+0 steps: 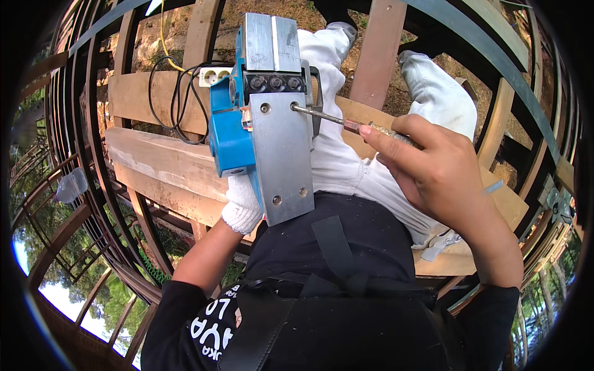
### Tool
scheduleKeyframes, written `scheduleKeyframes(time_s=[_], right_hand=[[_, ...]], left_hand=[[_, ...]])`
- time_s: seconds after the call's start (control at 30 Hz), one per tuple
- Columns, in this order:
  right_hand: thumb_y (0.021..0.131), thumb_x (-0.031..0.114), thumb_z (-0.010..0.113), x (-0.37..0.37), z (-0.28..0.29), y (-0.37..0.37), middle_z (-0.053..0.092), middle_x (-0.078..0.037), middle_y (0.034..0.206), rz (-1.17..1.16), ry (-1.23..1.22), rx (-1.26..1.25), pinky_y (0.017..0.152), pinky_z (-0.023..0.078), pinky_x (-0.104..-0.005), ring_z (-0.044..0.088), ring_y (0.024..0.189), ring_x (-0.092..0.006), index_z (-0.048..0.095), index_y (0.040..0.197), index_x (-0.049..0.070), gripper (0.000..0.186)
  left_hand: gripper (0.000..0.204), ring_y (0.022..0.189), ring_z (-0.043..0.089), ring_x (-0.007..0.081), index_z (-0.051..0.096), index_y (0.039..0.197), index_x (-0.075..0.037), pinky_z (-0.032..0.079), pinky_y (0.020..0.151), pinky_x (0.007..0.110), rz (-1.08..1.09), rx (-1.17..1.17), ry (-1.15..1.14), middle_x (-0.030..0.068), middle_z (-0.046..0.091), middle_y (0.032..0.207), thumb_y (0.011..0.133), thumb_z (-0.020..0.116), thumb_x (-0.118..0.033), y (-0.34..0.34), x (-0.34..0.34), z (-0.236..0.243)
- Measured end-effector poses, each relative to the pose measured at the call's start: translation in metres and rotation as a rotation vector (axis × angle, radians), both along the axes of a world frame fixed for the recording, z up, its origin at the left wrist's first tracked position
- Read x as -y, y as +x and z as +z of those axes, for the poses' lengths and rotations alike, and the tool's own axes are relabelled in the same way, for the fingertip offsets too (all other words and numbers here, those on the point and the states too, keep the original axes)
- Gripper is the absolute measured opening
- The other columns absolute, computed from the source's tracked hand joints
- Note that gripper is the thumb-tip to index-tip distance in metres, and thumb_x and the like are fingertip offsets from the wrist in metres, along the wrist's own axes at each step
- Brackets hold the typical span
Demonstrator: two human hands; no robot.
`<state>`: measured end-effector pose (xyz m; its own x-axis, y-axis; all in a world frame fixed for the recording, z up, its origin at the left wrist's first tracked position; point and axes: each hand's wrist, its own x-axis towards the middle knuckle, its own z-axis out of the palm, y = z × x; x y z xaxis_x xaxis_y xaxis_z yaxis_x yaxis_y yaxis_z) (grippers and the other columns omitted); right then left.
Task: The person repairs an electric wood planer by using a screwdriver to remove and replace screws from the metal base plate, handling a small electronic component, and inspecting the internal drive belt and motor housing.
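A blue electric planer (232, 133) rests at my lap with its sole turned up, so two silvery plates show. Between them lies the dark cutter block (274, 83) with its bolts. From below, my left hand (242, 205), in a white knit glove, holds the planer; its fingers are hidden behind the body. My bare right hand (430, 157) is closed round the handle of a screwdriver (327, 116). The screwdriver's tip meets the screw hole at the upper right of the longer plate (281, 157). Other screws sit near that plate's corners.
A black cable (176, 117) loops over wooden planks (164, 154) on the left, beside a white socket strip (214, 76) and a yellow cord (164, 37). Dark slatted frames curve round both sides. A clear plastic bottle (72, 185) is at far left.
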<state>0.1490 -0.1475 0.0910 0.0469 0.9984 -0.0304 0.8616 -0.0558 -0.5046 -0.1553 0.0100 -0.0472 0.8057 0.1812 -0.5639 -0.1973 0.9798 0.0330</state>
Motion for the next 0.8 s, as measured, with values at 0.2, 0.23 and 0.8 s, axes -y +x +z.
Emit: scheduleKeyframes(time_s=[0.2, 0.23, 0.8], right_hand=[[0.072, -0.001, 0.080, 0.061, 0.025, -0.020, 0.066, -0.009, 0.094, -0.067, -0.006, -0.183, 0.059, 0.052, -0.0351, 0.066, 0.071, -0.0247, 0.072, 0.122, 0.013, 0.053], [0.071, 0.008, 0.080, 0.068, 0.027, -0.025, 0.064, -0.005, 0.092, -0.051, 0.009, -0.148, 0.056, 0.049, -0.0316, 0.062, 0.068, -0.0176, 0.075, 0.118, 0.012, 0.047], [0.078, 0.013, 0.073, 0.078, 0.010, -0.038, 0.064, -0.005, 0.092, 0.037, 0.059, -0.026, 0.054, 0.045, -0.0316, 0.056, 0.064, -0.0177, 0.073, 0.122, 0.011, 0.044]], left_hand=[[0.086, 0.143, 0.045, 0.0331, 0.025, 0.161, -0.014, 0.041, 0.116, 0.050, -0.103, -0.481, 0.321, 0.0137, 0.039, 0.160, 0.100, 0.029, -0.074, 0.013, 0.005, 0.008], [0.088, 0.143, 0.045, 0.0334, 0.025, 0.162, -0.014, 0.040, 0.116, 0.050, -0.139, -0.440, 0.336, 0.0135, 0.039, 0.160, 0.099, 0.029, -0.076, 0.013, 0.004, 0.008], [0.067, 0.133, 0.053, 0.0338, 0.043, 0.151, -0.010, 0.044, 0.112, 0.050, -0.041, -0.395, 0.305, 0.0151, 0.051, 0.148, 0.105, 0.038, -0.059, 0.025, 0.008, 0.024]])
